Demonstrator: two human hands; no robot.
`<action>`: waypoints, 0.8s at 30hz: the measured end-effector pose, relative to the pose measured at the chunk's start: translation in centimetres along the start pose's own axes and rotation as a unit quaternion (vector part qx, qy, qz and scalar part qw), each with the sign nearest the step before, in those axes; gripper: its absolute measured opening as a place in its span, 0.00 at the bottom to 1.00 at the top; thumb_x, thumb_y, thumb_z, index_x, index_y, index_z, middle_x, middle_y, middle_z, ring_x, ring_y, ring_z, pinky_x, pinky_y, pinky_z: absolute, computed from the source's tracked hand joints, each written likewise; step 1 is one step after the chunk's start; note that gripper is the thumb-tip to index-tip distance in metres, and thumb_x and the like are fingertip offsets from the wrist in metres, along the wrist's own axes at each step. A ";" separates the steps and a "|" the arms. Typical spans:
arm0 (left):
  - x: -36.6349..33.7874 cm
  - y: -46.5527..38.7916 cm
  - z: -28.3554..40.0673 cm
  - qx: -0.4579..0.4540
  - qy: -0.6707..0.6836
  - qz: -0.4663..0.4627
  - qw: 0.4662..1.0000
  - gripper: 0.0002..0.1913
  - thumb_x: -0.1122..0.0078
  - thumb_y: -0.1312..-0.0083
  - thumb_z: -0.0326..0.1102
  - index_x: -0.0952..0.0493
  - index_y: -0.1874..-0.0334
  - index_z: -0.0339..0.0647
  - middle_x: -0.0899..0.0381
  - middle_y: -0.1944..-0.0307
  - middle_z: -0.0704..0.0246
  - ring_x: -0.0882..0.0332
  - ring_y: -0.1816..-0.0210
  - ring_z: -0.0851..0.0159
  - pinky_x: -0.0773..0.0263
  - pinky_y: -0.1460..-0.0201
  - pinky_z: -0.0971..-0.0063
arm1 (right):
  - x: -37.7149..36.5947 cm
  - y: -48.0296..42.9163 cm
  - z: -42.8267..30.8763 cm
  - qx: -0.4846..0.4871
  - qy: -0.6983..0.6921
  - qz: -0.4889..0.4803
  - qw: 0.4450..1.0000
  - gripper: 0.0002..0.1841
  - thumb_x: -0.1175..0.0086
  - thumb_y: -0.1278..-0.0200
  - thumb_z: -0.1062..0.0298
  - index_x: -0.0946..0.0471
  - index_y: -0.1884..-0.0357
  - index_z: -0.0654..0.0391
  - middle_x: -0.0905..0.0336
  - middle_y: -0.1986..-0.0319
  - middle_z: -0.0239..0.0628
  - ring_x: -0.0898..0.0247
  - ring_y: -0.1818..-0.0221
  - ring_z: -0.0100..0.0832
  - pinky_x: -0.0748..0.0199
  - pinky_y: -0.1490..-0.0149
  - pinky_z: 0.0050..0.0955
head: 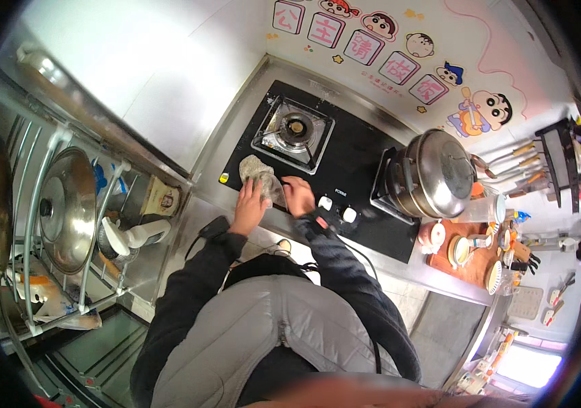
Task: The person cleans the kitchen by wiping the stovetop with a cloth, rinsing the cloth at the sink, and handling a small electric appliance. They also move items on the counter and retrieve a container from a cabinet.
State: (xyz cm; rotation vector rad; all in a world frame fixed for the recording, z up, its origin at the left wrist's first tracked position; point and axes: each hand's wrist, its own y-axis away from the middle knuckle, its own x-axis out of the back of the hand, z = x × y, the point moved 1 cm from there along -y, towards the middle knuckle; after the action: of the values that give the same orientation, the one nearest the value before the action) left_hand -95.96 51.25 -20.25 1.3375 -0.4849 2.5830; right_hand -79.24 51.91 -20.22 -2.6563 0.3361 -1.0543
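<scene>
A crumpled, greyish damp-looking cloth (pixel 256 169) lies on the front left part of the black glass gas stove (pixel 344 153). My left hand (pixel 250 203) rests on the cloth with its fingers spread. Beside it, my right hand (pixel 299 196) is at the cloth's right edge, fingers bent; whether it grips the cloth is hard to see. Just beyond both hands is the left burner (pixel 296 127) with its square metal drip tray. Two white control knobs (pixel 325 202) are to the right of my right hand.
A lidded steel steamer pot (pixel 435 173) stands on the right burner. Further right, jars crowd a wooden board (pixel 456 255), near hanging utensils (pixel 522 153). On my left, a rack (pixel 33 255) holds a steel lid (pixel 67 209); a white spray bottle (pixel 142 235) stands by it.
</scene>
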 end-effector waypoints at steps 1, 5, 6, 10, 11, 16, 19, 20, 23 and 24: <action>-1.5 -1.4 -0.1 0.036 -0.052 -0.006 0.998 0.27 0.42 0.45 0.36 0.35 0.42 0.37 0.39 0.41 0.52 0.42 0.41 0.45 0.43 0.39 0.60 | 1.4 -0.3 0.7 -0.016 0.022 0.030 0.999 0.08 0.49 0.49 0.72 0.22 0.66 0.56 0.22 0.65 0.41 0.28 0.60 0.43 0.32 0.52 0.35; -3.1 -5.6 -3.8 0.021 -0.081 0.039 0.996 0.26 0.41 0.46 0.38 0.35 0.45 0.38 0.35 0.48 0.51 0.37 0.48 0.45 0.38 0.46 0.57 | 6.4 -1.6 3.6 -0.032 0.029 0.044 0.998 0.08 0.51 0.45 0.73 0.22 0.65 0.56 0.23 0.67 0.41 0.29 0.62 0.43 0.32 0.54 0.35; -2.8 -7.0 -5.2 0.106 -0.114 0.018 0.988 0.22 0.40 0.47 0.38 0.32 0.51 0.39 0.33 0.53 0.54 0.34 0.53 0.46 0.36 0.52 0.57 | 7.1 -1.8 4.0 -0.062 0.018 0.022 0.998 0.08 0.52 0.45 0.73 0.23 0.65 0.57 0.23 0.67 0.41 0.29 0.62 0.43 0.32 0.54 0.35; 0.8 -12.1 -8.0 0.180 0.016 0.118 0.976 0.21 0.45 0.41 0.43 0.31 0.49 0.39 0.28 0.57 0.54 0.31 0.53 0.47 0.34 0.53 0.58 | 8.1 -2.2 4.8 -0.120 -0.003 -0.022 0.993 0.08 0.52 0.44 0.73 0.23 0.64 0.58 0.24 0.66 0.41 0.29 0.62 0.43 0.32 0.55 0.35; 1.2 -13.1 -7.4 0.129 0.039 0.150 0.979 0.22 0.45 0.41 0.44 0.32 0.48 0.40 0.28 0.56 0.55 0.31 0.52 0.47 0.35 0.53 0.58 | 8.0 -2.4 4.8 -0.102 -0.001 -0.009 0.995 0.08 0.52 0.44 0.74 0.23 0.64 0.58 0.24 0.65 0.41 0.29 0.62 0.43 0.32 0.55 0.35; -1.5 -17.2 -3.2 -0.048 -0.175 0.015 0.983 0.21 0.39 0.47 0.41 0.29 0.52 0.44 0.27 0.59 0.64 0.32 0.53 0.55 0.37 0.55 0.60 | 5.0 -5.0 5.1 -0.075 0.093 0.052 0.992 0.10 0.48 0.47 0.73 0.24 0.61 0.60 0.25 0.67 0.42 0.31 0.63 0.43 0.32 0.56 0.35; -2.7 -20.2 -4.2 -0.091 -0.224 -0.072 0.968 0.11 0.40 0.49 0.37 0.27 0.66 0.42 0.26 0.67 0.66 0.29 0.58 0.58 0.35 0.57 0.63 | 2.9 -6.7 5.8 -0.092 0.163 0.013 0.982 0.09 0.46 0.47 0.69 0.24 0.63 0.60 0.26 0.69 0.42 0.31 0.63 0.43 0.32 0.56 0.36; -3.0 -20.8 -4.8 -0.106 -0.234 -0.110 0.960 0.08 0.41 0.49 0.36 0.27 0.71 0.42 0.25 0.69 0.66 0.28 0.59 0.59 0.35 0.58 0.64 | 2.6 -7.1 6.1 -0.082 0.174 0.030 0.981 0.08 0.46 0.47 0.69 0.25 0.66 0.59 0.26 0.70 0.42 0.31 0.65 0.42 0.32 0.58 0.36; -3.0 -21.2 -6.0 -0.141 -0.150 -0.113 0.972 0.07 0.42 0.47 0.37 0.26 0.73 0.40 0.25 0.72 0.63 0.27 0.62 0.57 0.33 0.60 0.64 | 1.9 -7.6 6.7 -0.077 0.197 0.031 0.977 0.05 0.45 0.48 0.69 0.26 0.71 0.59 0.26 0.73 0.41 0.31 0.67 0.42 0.32 0.60 0.35; -3.0 -20.9 -6.1 -0.140 -0.096 -0.082 0.982 0.11 0.42 0.46 0.37 0.25 0.68 0.36 0.25 0.71 0.61 0.28 0.62 0.55 0.33 0.60 0.62 | 1.8 -7.6 6.9 -0.092 0.203 0.016 0.975 0.05 0.45 0.49 0.69 0.26 0.72 0.58 0.26 0.73 0.41 0.31 0.67 0.42 0.32 0.61 0.35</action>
State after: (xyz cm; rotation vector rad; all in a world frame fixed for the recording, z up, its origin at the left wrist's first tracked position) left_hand -92.21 72.85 -21.82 1.4619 -0.7074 2.1709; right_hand -72.27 59.59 -21.42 -2.5599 0.5798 -1.6287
